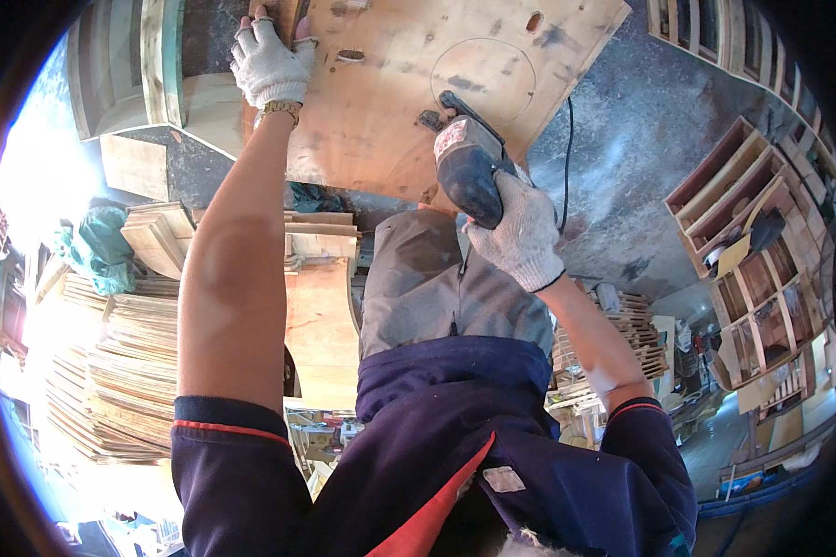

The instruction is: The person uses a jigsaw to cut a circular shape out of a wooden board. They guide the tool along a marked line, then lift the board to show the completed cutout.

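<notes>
My right hand point(518, 230), in a white knit glove, is wrapped round the handle of a dark jigsaw point(463, 160). The jigsaw's front end rests over a plywood sheet point(372, 121), close to a pencilled circle point(485, 79) drawn on it. My left hand point(271, 63) wears a glove that leaves the fingertips bare, and lies with fingers spread at the sheet's left edge, beside a narrow wooden strip. Two slot-shaped holes and dark smudges mark the plywood. The saw's blade is hidden from view.
A black cord point(568, 162) hangs to the right of the sheet. Stacked thin boards point(125, 371) stand at the left, near a green plastic bag point(102, 249). Wooden frames with compartments point(762, 278) stand at the right. A curved wooden frame point(163, 65) is at the upper left.
</notes>
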The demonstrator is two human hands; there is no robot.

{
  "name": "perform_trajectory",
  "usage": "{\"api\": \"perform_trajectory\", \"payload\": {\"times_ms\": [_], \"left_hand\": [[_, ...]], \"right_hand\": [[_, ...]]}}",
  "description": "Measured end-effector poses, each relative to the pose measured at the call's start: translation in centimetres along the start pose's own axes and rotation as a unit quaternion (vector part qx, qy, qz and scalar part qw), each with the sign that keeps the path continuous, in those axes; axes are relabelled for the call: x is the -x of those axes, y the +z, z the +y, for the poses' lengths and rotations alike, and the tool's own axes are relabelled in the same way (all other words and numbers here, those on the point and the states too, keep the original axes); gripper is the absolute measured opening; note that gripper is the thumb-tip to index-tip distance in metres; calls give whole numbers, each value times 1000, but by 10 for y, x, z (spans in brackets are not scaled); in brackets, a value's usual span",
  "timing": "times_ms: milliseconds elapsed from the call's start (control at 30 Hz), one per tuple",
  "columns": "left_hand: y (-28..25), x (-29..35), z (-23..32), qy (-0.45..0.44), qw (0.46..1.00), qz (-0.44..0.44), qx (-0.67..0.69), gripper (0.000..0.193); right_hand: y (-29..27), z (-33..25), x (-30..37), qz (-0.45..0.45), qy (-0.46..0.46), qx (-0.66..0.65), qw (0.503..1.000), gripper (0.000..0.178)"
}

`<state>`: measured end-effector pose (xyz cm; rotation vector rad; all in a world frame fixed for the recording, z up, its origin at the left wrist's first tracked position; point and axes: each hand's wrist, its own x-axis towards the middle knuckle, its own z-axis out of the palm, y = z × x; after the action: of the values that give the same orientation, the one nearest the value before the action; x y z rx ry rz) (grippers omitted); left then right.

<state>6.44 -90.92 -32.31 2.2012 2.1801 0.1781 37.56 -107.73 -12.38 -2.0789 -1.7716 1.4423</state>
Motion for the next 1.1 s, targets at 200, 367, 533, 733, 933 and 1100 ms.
{"api": "perform_trajectory", "payload": {"times_ms": [200,367,533,733,933,1100], "left_hand": [[-1,0,0,10,1000,6,-1,73],[0,-1,0,6,1000,12,3,72],[-1,-1,0,6,1000,10,2,72],[-5,2,4,-7,1000,5,8,73],[-2,2,2,-6,1000,12,20,75],[2,1,-1,0,1000,16,20,71]], "right_hand": [[3,-5,-2,2,12,-1,1000,38],[4,-8,-3,-11,28,-2,1000,37],[6,-10,-4,-2,29,-15,999,38],[11,-13,-3,2,44,-28,999,47],[18,-17,-2,-8,79,-62,995,48],[29,-23,-1,36,92,-76,992,46]]}}
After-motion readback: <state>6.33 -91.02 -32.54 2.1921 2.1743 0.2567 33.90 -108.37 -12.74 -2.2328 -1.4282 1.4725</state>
